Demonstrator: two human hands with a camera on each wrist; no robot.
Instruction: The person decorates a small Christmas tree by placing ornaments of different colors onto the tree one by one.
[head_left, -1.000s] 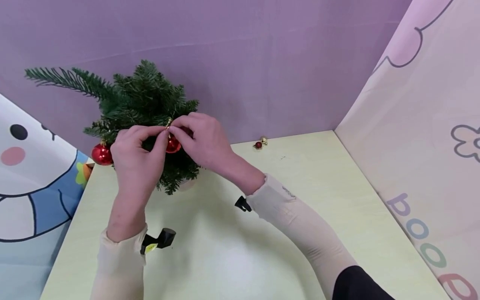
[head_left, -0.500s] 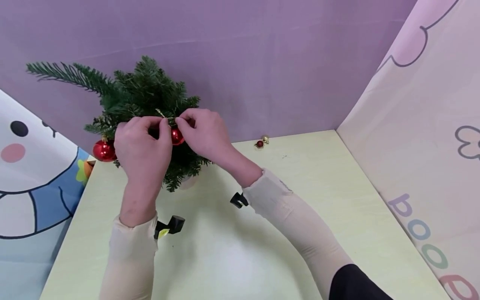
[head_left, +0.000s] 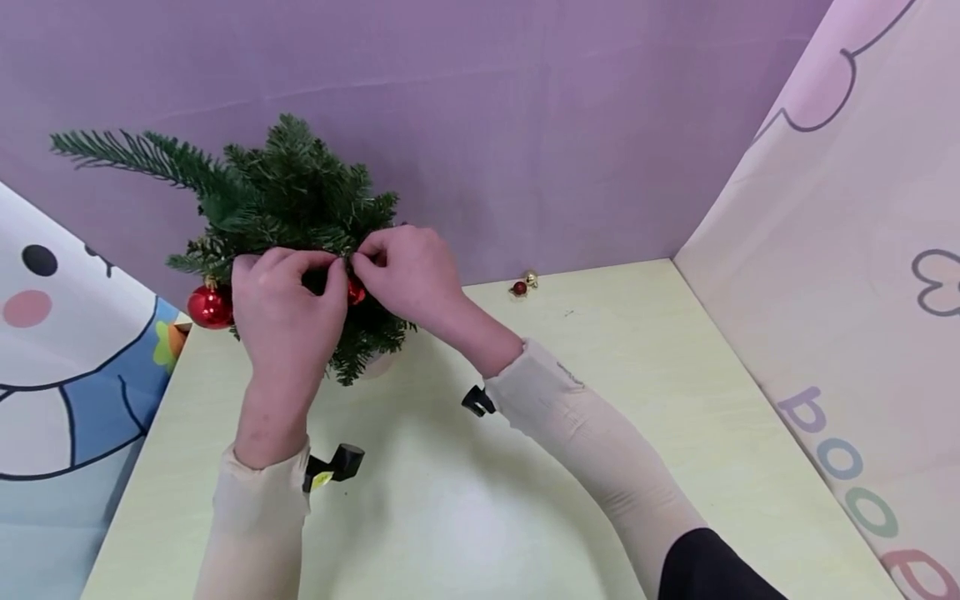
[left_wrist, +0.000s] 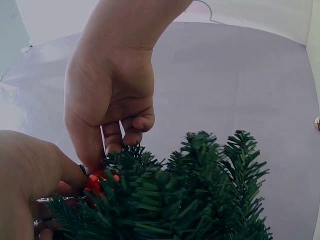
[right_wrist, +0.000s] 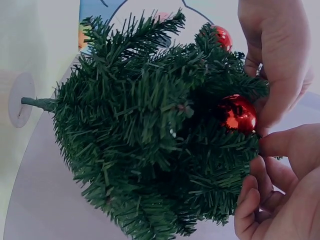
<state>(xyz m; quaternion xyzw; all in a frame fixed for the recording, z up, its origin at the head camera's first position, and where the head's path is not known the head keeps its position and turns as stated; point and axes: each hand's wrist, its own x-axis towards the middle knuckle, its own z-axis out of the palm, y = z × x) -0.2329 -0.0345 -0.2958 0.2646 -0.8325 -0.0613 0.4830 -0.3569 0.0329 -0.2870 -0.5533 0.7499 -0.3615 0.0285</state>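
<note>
A small artificial Christmas tree [head_left: 292, 192] stands at the back left. My left hand [head_left: 281, 308] and right hand [head_left: 416, 275] meet at its front, thumb and forefinger of each pinched together at the cord of a red bauble [right_wrist: 237, 114]. The cord itself is mostly hidden by fingertips and needles. In the head view this bauble shows only partly, just below the fingertips. A second red bauble [head_left: 210, 307] hangs on the tree's left side, beside my left hand. The left wrist view has the fingertips right at the branch tips, red bauble between them.
A small dark red ornament [head_left: 519, 288] and a gold one [head_left: 531, 278] lie at the table's back edge. The tree has a round pale base [right_wrist: 21, 105]. A purple backdrop [head_left: 570, 150] rises behind the table, with printed cloths at both sides.
My left hand has moved right and nearer the right hand. Half a second ago the gold cord stretched between both hands; now the fingertips are lower and almost together, covering more of the bauble.
</note>
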